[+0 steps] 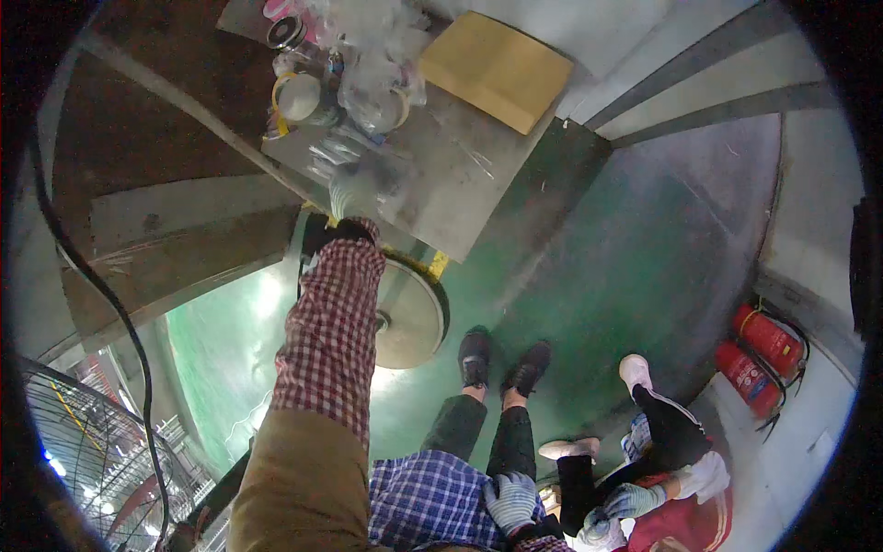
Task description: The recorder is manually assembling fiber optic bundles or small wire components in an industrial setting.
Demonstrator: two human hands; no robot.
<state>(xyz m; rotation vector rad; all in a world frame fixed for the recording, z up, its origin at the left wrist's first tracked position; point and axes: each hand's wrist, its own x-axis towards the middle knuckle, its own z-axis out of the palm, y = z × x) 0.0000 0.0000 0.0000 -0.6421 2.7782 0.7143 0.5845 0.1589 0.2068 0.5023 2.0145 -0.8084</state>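
Reaching over the counter [446, 189] with the left hand [354, 189], too blurred to tell its grip, just short of clear plastic bags [368, 64], and resting the right hand [511, 502] flat, farther off, on plaid cloth [418, 497].

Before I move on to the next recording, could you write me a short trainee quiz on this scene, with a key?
1. Where is the person's left hand, in its pale striped glove?
2. True or false: two red cylindrical fire extinguishers stand at the far left of the picture.
3. Fill in the colour: the right hand, in its white striped glove, rests beside ___ and white checked cloth.

Key:
1. Over the flat grey tabletop, near crumpled clear plastic; the hand is too blurred to show what its fingers do.
2. False: the fire extinguishers are at the right.
3. Blue.
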